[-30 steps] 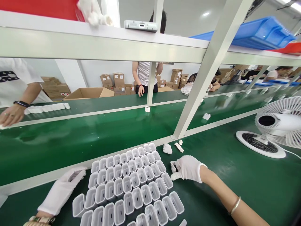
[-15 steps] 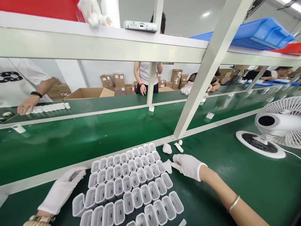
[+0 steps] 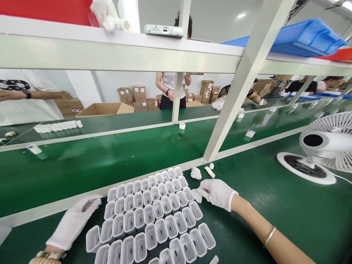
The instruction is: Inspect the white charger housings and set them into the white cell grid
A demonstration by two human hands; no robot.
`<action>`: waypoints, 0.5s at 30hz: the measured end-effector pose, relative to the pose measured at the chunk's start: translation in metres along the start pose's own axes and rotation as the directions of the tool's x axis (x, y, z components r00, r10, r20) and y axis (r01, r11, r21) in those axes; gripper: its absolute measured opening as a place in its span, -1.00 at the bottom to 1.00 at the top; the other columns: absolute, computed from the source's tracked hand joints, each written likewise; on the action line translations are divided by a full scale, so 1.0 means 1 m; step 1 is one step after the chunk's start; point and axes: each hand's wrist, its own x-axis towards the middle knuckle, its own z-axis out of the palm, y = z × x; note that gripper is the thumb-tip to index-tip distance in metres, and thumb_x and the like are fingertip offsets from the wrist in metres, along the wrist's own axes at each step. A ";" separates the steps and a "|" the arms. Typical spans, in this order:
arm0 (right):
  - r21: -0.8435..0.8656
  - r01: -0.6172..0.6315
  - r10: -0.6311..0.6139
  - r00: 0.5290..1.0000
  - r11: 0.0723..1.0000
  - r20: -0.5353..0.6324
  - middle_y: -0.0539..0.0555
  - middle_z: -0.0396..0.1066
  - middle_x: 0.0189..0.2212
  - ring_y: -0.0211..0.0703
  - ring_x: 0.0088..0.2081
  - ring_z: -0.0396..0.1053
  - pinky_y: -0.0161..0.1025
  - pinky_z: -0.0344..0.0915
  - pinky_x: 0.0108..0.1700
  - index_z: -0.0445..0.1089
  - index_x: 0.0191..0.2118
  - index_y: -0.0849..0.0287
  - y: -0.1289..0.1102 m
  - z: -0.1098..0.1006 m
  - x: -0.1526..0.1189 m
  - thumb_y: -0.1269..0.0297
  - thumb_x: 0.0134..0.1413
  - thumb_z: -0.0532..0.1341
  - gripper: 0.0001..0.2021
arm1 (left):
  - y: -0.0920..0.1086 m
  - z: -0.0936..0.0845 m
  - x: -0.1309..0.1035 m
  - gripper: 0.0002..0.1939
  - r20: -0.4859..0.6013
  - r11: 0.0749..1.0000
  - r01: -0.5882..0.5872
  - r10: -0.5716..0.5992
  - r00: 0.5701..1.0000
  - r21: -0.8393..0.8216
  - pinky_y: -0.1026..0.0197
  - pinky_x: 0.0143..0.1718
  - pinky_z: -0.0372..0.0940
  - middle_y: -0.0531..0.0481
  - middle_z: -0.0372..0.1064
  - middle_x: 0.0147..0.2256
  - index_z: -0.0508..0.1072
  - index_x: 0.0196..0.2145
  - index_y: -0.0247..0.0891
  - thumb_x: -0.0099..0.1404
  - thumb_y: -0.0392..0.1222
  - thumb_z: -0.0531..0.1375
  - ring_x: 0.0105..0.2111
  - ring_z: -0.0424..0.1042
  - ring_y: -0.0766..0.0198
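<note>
Several rows of small translucent white plastic boxes (image 3: 150,214), open at the top, stand close together on the green bench. My left hand (image 3: 75,222), in a white glove, is at the left end of the rows, its fingers loosely bent and a gap showing beside the thumb; nothing is seen in it. Right of the rows, my right hand (image 3: 218,194), also gloved, has its fingertips pinched on a thin, limp white scrap (image 3: 196,195). Beyond that hand lie a crumpled white piece (image 3: 196,173) and a narrow white piece (image 3: 209,172).
A slanting metal post (image 3: 233,91) rises behind my right hand to the shelf (image 3: 123,55). A white fan (image 3: 316,154) stands at the right. White cases, one a case (image 3: 34,149), lie on the green conveyor belt (image 3: 110,154). Several co-workers are across it.
My right hand has shifted slightly left, and its fingertips now cover part of the white scrap. Cases on the belt have moved right. The co-worker at far left has raised a hand off the white row.
</note>
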 end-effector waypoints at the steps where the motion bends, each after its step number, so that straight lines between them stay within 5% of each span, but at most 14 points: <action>1: -0.016 -0.007 0.007 1.000 1.000 -0.004 0.03 0.40 -0.52 -0.17 -0.45 0.33 -0.26 0.14 -0.37 0.24 -0.54 0.11 0.001 -0.001 -0.001 0.19 0.31 0.07 -0.65 | 0.000 0.000 -0.001 -0.58 0.005 1.000 0.011 -0.011 1.000 0.000 0.20 0.05 0.43 -0.05 0.64 -0.21 0.60 -0.36 -0.12 -0.05 0.19 0.18 -0.10 0.60 -0.02; 15: -0.169 0.011 -0.018 0.999 0.985 -0.040 0.00 0.27 -0.65 -0.23 -0.60 0.12 -0.20 -0.06 -0.45 0.17 -0.68 0.12 -0.004 -0.006 -0.002 0.31 0.22 0.12 -0.58 | -0.003 0.001 0.004 -0.54 -0.009 0.994 0.056 -0.057 0.998 -0.093 0.10 0.11 0.40 -0.07 0.64 -0.24 0.60 -0.38 -0.12 -0.18 0.22 0.23 -0.08 0.59 -0.11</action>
